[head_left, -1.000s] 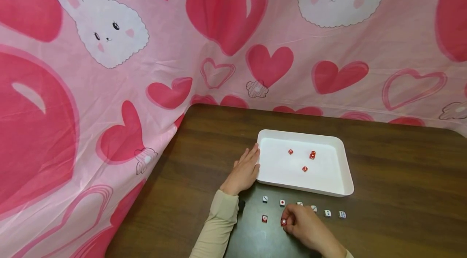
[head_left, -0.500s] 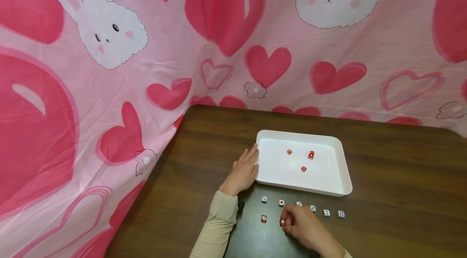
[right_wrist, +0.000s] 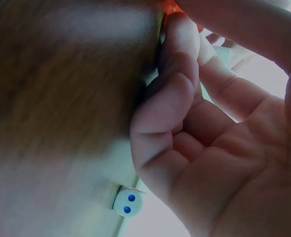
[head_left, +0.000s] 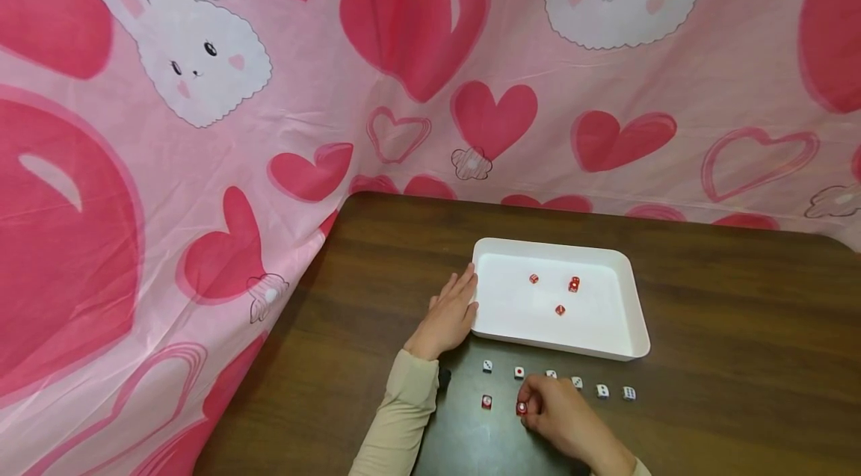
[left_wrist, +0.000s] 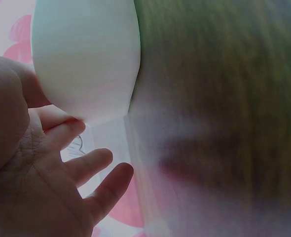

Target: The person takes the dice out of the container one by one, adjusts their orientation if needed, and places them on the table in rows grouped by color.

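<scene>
Your right hand point(head_left: 563, 416) has its grip clamped on a red die point(head_left: 522, 409), pinching it at the table point(head_left: 733, 311), on the near side of a row of white dice point(head_left: 602, 391); a second red die point(head_left: 486, 402) sits to its left; your left hand point(head_left: 447, 317) holds its grip apart, extended fingers touching the left side of the white tray point(head_left: 507, 315); loose red dice point(head_left: 560, 310) lie inside that tray

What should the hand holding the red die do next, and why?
I'd probably have the right hand let go of the red die it pinches. That die seems to be resting on the table, just below the white die with one red dot, much like the other red die below the leftmost white die.
</scene>
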`<state>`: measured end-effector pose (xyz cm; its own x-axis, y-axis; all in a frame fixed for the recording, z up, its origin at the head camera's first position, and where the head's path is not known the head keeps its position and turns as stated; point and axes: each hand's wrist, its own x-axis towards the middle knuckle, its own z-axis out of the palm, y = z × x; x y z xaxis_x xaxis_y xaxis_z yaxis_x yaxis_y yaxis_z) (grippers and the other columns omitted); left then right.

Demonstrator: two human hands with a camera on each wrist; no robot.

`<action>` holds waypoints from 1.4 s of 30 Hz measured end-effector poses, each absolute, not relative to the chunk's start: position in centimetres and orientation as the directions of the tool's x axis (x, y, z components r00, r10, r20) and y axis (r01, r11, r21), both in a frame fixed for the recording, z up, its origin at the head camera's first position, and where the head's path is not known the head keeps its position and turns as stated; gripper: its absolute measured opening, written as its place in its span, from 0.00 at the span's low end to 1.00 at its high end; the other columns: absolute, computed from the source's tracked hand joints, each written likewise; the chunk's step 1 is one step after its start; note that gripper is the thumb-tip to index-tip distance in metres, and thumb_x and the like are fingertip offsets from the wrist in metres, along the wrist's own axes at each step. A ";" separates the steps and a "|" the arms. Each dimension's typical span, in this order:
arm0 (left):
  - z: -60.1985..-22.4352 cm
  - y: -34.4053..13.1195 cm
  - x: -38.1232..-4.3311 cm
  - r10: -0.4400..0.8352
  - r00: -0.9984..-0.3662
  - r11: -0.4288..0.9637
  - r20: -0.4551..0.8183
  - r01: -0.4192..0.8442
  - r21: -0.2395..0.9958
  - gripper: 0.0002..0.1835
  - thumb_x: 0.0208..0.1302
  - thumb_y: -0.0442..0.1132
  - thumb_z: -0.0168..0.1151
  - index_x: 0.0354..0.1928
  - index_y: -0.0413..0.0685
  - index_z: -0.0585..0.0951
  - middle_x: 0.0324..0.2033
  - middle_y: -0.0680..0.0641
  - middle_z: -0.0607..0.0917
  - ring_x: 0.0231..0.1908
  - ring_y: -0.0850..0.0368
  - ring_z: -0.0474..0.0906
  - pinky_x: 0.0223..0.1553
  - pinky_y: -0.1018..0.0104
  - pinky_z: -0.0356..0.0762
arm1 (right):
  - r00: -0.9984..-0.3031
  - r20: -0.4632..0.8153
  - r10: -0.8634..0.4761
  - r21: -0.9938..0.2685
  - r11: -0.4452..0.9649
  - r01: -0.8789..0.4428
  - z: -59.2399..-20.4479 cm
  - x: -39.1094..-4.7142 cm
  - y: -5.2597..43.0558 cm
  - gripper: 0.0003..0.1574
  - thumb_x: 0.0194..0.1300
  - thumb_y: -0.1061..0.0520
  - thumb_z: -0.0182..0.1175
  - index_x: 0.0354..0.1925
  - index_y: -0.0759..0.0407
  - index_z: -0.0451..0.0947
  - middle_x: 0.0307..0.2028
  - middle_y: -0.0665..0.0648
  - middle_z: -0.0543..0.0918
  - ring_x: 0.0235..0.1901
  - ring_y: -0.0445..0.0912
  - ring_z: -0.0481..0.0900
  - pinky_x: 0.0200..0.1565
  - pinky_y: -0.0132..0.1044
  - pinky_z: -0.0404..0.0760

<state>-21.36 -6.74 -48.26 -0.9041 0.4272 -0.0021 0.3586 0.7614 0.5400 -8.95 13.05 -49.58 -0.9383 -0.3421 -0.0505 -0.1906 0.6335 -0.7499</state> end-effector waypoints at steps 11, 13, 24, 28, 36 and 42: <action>-48.4 -6.7 -21.4 0.427 -0.904 0.762 -0.003 0.358 0.540 0.29 0.75 0.43 0.46 0.74 0.48 0.56 0.76 0.55 0.49 0.75 0.46 0.47 0.65 0.33 0.54 | -0.934 -0.050 -0.354 -0.751 0.630 -0.198 -49.7 -8.9 13.2 0.13 0.45 0.66 0.69 0.27 0.54 0.76 0.17 0.41 0.74 0.19 0.29 0.66 0.24 0.28 0.65; -48.4 -6.7 -21.4 0.427 -0.904 0.763 -0.003 0.358 0.538 0.29 0.75 0.43 0.46 0.74 0.47 0.56 0.76 0.55 0.49 0.75 0.46 0.47 0.65 0.33 0.54 | -0.933 -0.049 -0.356 -0.750 0.631 -0.201 -49.7 -8.9 13.2 0.13 0.45 0.66 0.68 0.27 0.54 0.76 0.16 0.41 0.74 0.19 0.29 0.66 0.24 0.28 0.65; -48.3 -6.7 -21.4 0.422 -0.907 0.768 -0.012 0.350 0.536 0.29 0.75 0.43 0.46 0.74 0.48 0.56 0.76 0.55 0.49 0.75 0.47 0.47 0.65 0.32 0.54 | -0.933 -0.051 -0.357 -0.756 0.624 -0.197 -49.5 -8.9 13.3 0.14 0.43 0.66 0.69 0.27 0.54 0.76 0.17 0.41 0.73 0.19 0.29 0.66 0.23 0.28 0.65; -48.3 -6.6 -21.5 0.421 -0.907 0.769 -0.010 0.350 0.535 0.29 0.75 0.43 0.45 0.74 0.48 0.56 0.76 0.55 0.49 0.75 0.47 0.47 0.65 0.33 0.54 | -0.936 -0.052 -0.349 -0.757 0.625 -0.190 -49.4 -8.8 13.3 0.14 0.42 0.66 0.69 0.27 0.54 0.75 0.17 0.41 0.73 0.19 0.29 0.66 0.23 0.28 0.66; -48.2 -6.7 -21.4 0.416 -0.909 0.769 -0.019 0.341 0.541 0.29 0.76 0.44 0.45 0.74 0.49 0.57 0.76 0.55 0.49 0.76 0.47 0.47 0.66 0.33 0.54 | -0.943 -0.027 -0.331 -0.748 0.632 -0.200 -49.0 -8.5 13.3 0.15 0.43 0.63 0.71 0.29 0.54 0.75 0.18 0.41 0.72 0.19 0.29 0.65 0.24 0.28 0.66; -48.2 -6.7 -21.3 0.417 -0.909 0.765 -0.017 0.340 0.547 0.28 0.76 0.44 0.45 0.74 0.48 0.57 0.76 0.55 0.49 0.76 0.47 0.47 0.66 0.33 0.53 | -0.942 -0.028 -0.335 -0.755 0.625 -0.200 -48.4 -8.5 13.3 0.14 0.45 0.60 0.72 0.29 0.54 0.76 0.18 0.41 0.73 0.19 0.29 0.66 0.24 0.28 0.66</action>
